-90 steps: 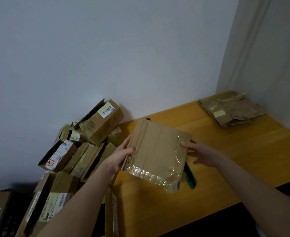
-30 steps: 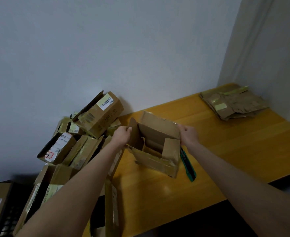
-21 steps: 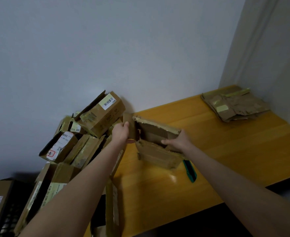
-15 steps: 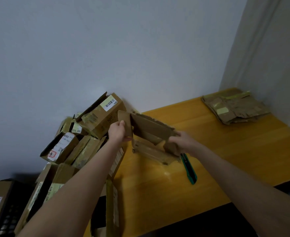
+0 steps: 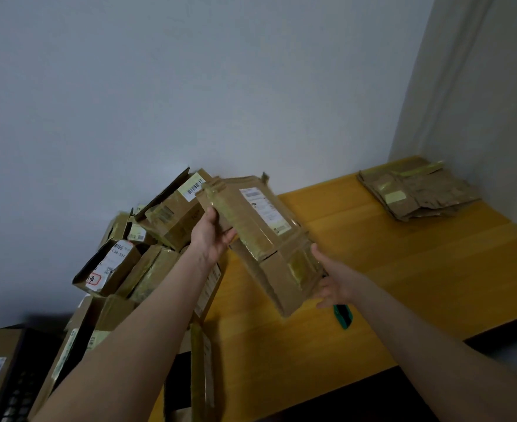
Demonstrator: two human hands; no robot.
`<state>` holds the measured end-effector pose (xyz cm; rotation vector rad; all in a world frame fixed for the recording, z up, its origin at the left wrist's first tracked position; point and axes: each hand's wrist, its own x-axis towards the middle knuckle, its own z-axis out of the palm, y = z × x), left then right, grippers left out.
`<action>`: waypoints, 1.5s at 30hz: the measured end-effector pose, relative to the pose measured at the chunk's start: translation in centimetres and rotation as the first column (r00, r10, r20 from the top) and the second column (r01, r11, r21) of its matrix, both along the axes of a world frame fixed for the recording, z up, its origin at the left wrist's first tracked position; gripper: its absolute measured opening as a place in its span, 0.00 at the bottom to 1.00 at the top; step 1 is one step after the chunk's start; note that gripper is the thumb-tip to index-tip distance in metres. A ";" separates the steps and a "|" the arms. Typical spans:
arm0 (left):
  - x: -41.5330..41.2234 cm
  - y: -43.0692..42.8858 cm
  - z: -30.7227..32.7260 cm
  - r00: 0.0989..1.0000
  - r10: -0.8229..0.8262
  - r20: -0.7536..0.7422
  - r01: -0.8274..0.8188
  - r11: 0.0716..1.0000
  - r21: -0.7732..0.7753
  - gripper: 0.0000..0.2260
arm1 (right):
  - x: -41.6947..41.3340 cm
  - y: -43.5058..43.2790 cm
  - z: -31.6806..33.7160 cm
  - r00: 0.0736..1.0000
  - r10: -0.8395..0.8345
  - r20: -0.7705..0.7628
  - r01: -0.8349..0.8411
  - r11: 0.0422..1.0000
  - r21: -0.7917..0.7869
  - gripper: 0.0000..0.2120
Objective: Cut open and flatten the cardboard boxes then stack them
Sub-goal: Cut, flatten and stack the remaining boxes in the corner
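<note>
As left hand (image 5: pixel 211 236) and right hand (image 5: pixel 335 285) grip box (image 5: pixel 266 236) edges, table (image 5: pixel 409 269) lies below.

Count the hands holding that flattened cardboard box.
2. The left hand grips the flattened cardboard box at its upper left edge; the right hand holds its lower right edge. No other hands are in view.

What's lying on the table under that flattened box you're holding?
The yellow table, and a green cutter poking out below the right hand; its other end is covered by that hand and the box.
</note>
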<state>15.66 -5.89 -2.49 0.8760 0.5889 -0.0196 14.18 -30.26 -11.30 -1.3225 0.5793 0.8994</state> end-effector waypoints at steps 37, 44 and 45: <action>-4.0 -4.9 -16.7 0.805 0.026 -0.593 0.535 0.400 0.744 0.28 | -1.0 -0.3 -10.6 0.432 0.896 0.107 -0.268 0.240 -0.933 0.36; -2.8 -5.5 -20.0 0.774 -0.177 -0.607 0.510 -0.394 0.765 0.33 | 1.8 0.7 -12.3 0.330 0.940 0.083 -0.097 0.121 -0.988 0.40; -2.2 -5.9 -20.5 0.751 -0.209 -0.627 0.492 -0.456 0.742 0.32 | 2.6 0.9 -12.5 0.310 0.948 0.070 -0.099 0.105 -0.989 0.39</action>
